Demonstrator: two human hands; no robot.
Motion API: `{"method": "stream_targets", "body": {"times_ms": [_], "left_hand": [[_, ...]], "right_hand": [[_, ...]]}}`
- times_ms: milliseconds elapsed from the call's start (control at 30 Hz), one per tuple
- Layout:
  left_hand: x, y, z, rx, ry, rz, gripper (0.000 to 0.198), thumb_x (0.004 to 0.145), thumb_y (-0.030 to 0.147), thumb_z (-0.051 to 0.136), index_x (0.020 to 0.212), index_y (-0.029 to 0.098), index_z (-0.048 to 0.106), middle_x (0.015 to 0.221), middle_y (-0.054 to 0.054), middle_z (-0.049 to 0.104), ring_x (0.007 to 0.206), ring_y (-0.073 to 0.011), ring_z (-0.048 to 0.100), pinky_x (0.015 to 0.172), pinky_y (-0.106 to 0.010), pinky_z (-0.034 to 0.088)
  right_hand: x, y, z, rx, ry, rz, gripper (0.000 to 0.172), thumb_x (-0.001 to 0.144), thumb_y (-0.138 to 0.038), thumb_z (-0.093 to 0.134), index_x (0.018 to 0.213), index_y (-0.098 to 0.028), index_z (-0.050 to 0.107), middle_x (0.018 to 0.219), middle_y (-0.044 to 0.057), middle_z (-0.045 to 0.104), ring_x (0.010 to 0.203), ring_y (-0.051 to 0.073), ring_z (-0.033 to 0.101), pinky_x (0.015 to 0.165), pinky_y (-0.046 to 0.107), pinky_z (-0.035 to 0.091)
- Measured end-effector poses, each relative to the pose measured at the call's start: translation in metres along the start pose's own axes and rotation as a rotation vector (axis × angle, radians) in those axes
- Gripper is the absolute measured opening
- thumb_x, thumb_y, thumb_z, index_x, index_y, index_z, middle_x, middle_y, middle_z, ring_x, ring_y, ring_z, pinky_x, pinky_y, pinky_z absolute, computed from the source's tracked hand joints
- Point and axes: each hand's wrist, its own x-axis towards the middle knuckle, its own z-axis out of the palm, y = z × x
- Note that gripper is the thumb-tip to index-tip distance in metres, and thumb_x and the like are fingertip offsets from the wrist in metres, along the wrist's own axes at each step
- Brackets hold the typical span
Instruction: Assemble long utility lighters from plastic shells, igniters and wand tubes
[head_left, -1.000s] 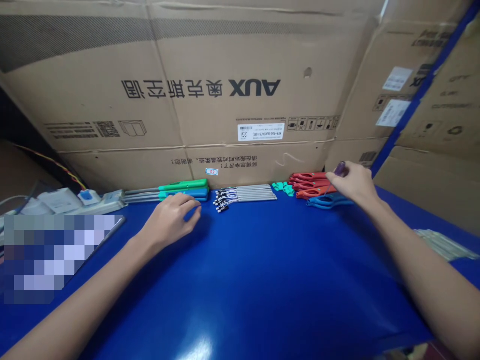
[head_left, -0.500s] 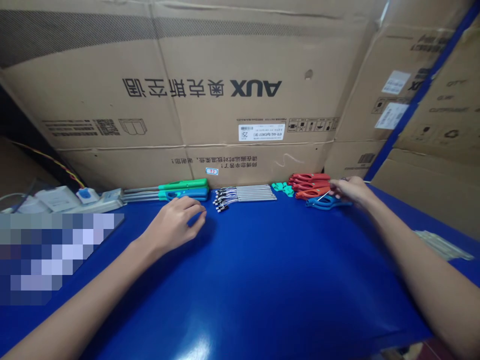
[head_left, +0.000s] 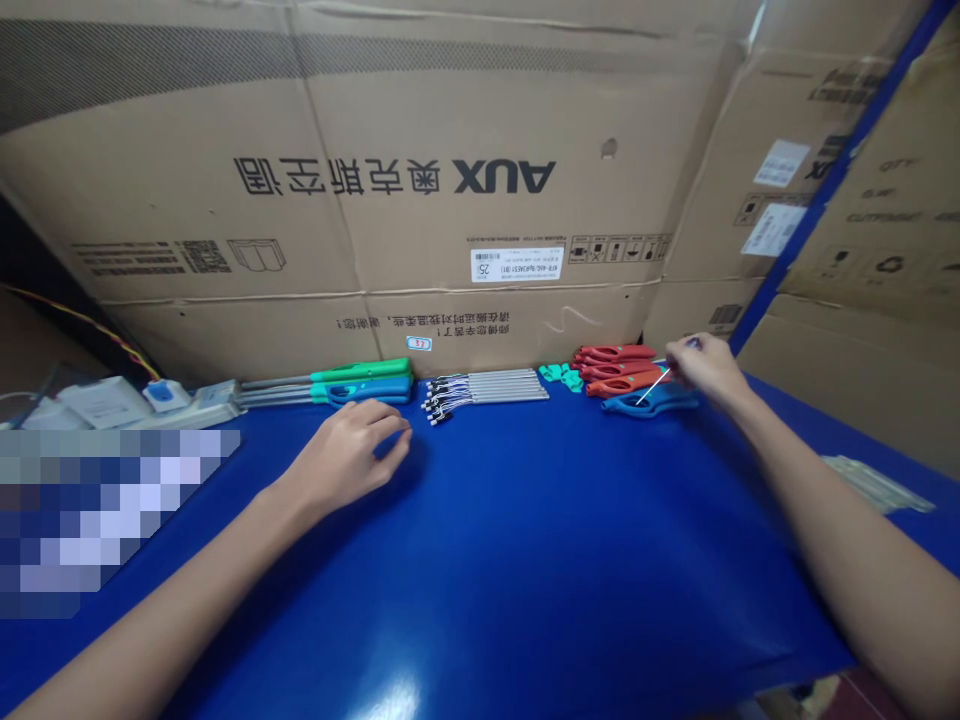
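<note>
My right hand (head_left: 706, 368), fingers pinched, holds a thin white stick (head_left: 654, 386) that slants down to the left. Its lower end overlaps a blue lighter handle (head_left: 651, 402) lying on the table; whether they touch I cannot tell. Behind that handle lie several red and orange handles (head_left: 615, 365). My left hand (head_left: 356, 448) rests on the table with loosely bent fingers and nothing visible in them. Just beyond it are green and blue long-necked lighters (head_left: 367, 380). Between my hands lies a row of silver metal tubes (head_left: 506, 386) with wires and small connectors.
Small turquoise parts (head_left: 562, 376) lie beside the tubes. Cardboard (head_left: 420, 230) walls the back of the blue table (head_left: 487, 560). At left stands a power strip (head_left: 202, 402) with plugs and adapters. Clear plastic-looking strips (head_left: 877, 482) lie at the right.
My right hand has risen slightly off the blue handle, with the white stick still in its fingers. My left hand stays nearly in place. The whole view has shifted a little.
</note>
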Motion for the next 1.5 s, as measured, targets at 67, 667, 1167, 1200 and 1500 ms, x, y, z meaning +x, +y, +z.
{"method": "stream_targets", "body": {"times_ms": [67, 667, 1167, 1200, 1500], "left_hand": [[0.000, 0.001, 0.000, -0.003, -0.005, 0.002, 0.029, 0.095, 0.026, 0.046, 0.083, 0.014, 0.070, 0.085, -0.010, 0.072, 0.076, -0.0229, 0.067, 0.071, -0.036, 0.053], [0.000, 0.004, 0.001, -0.052, -0.058, -0.003, 0.028, 0.095, 0.025, 0.045, 0.084, 0.016, 0.069, 0.084, -0.007, 0.071, 0.079, -0.0204, 0.066, 0.070, -0.033, 0.049], [0.000, 0.007, 0.002, -0.103, -0.154, -0.023, 0.028, 0.093, 0.024, 0.045, 0.084, 0.016, 0.071, 0.087, -0.009, 0.071, 0.082, -0.0231, 0.066, 0.074, -0.037, 0.048], [0.000, 0.009, 0.001, -0.109, -0.166, -0.025, 0.028, 0.093, 0.024, 0.045, 0.086, 0.016, 0.071, 0.088, -0.009, 0.071, 0.082, -0.0234, 0.066, 0.075, -0.038, 0.049], [0.007, 0.050, -0.017, -0.523, -0.292, -0.146, 0.065, 0.080, 0.050, 0.067, 0.135, 0.020, 0.048, 0.120, -0.010, 0.066, 0.109, -0.0278, 0.063, 0.093, -0.041, 0.051]], "right_hand": [[-0.002, -0.008, -0.005, -0.039, 0.027, -0.002, 0.031, 0.096, -0.035, 0.059, 0.121, -0.016, 0.059, 0.119, 0.009, 0.062, 0.098, 0.020, 0.064, 0.083, 0.040, 0.056], [-0.026, -0.020, -0.002, -0.550, -0.752, -0.123, 0.007, 0.067, -0.015, 0.072, 0.064, -0.017, 0.066, 0.044, 0.000, 0.059, 0.047, 0.015, 0.052, 0.050, 0.023, 0.033], [-0.055, -0.050, -0.011, -0.498, -0.752, -0.267, 0.026, 0.071, -0.014, 0.067, 0.050, -0.019, 0.054, 0.046, 0.000, 0.060, 0.048, 0.013, 0.048, 0.051, 0.024, 0.032], [-0.062, -0.056, -0.013, -0.469, -0.779, -0.303, 0.026, 0.074, -0.017, 0.067, 0.051, -0.018, 0.054, 0.047, 0.000, 0.060, 0.049, 0.013, 0.049, 0.052, 0.024, 0.033], [-0.138, -0.097, 0.016, 0.397, -1.179, -0.412, 0.031, 0.082, -0.046, 0.069, 0.087, -0.017, 0.062, 0.070, 0.001, 0.070, 0.039, 0.004, 0.038, 0.036, 0.019, 0.027]]}}
